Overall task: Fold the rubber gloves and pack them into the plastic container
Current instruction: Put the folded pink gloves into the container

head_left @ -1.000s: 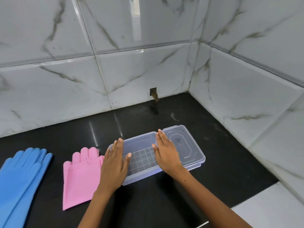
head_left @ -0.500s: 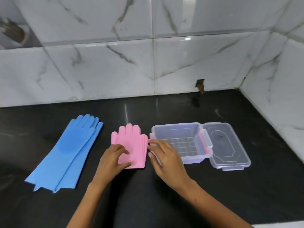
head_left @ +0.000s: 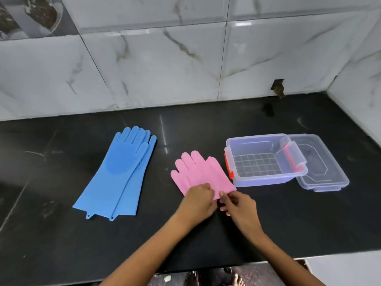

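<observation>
Pink rubber gloves (head_left: 201,174) lie on the black counter, folded short, fingers pointing away from me. My left hand (head_left: 199,200) and my right hand (head_left: 237,203) both pinch their near edge. Just to the right of the pink gloves stands the clear plastic container (head_left: 263,178), open, with orange latches and a grid insert on its floor. Its clear lid (head_left: 321,168) lies flat against its right side. A pair of long blue rubber gloves (head_left: 121,174) lies flat and unfolded to the left, apart from my hands.
The black counter (head_left: 61,234) runs to marble-tiled walls at the back and at the right. A small hole (head_left: 278,87) sits in the back wall. The counter's near edge runs along the bottom, with floor and a foot (head_left: 237,280) below it.
My hands have left the container, whose lid now lies open beside it, and come onto the pink gloves. They have slid from the gloves' middle to the near edge. The camera has panned left.
</observation>
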`<state>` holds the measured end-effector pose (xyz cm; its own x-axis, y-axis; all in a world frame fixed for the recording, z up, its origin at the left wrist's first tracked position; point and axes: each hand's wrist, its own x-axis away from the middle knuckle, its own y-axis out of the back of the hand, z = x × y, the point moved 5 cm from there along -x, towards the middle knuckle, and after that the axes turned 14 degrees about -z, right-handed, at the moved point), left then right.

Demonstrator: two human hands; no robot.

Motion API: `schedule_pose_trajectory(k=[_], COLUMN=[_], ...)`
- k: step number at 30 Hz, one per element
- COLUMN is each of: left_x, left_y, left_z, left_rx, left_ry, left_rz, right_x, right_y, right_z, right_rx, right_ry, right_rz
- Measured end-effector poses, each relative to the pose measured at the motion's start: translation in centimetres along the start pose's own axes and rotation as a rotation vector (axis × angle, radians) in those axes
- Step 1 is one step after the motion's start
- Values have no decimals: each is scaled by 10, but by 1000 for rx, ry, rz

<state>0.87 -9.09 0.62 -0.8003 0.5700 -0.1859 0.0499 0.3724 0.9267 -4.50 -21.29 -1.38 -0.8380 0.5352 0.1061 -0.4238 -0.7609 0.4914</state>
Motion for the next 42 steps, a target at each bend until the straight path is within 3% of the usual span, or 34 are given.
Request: schedule_pose_trajectory(k=[3, 7, 9, 13, 21, 24, 33, 42], left_x=[13, 3, -7, -23, -34, -42, -34, -17], left_y=[-6, 26, 34, 29, 28, 28, 27, 93], left_z=[-9, 52, 94, 124, 137, 135, 145, 156], left_rx=[183, 213, 256, 538, 803, 745, 794, 826], left_ry=[76, 175, 271, 212, 323, 297, 408, 484], left_rz=[1, -225, -126, 166, 321, 360, 257, 45], right_x=[10, 21, 27, 38, 39, 39, 42, 31], right_y=[2, 1, -4, -13, -25, -23, -29, -25], right_z=[-10, -15, -11, -4, 5, 4, 5, 57], right_rx=[25, -25, -30, -37, 32, 36, 45, 13], right_ry=[-66, -169, -180, -204, -202, -202, -156, 83], right_rz=[-85, -160, -183, -234, -263, -284, -310, -212])
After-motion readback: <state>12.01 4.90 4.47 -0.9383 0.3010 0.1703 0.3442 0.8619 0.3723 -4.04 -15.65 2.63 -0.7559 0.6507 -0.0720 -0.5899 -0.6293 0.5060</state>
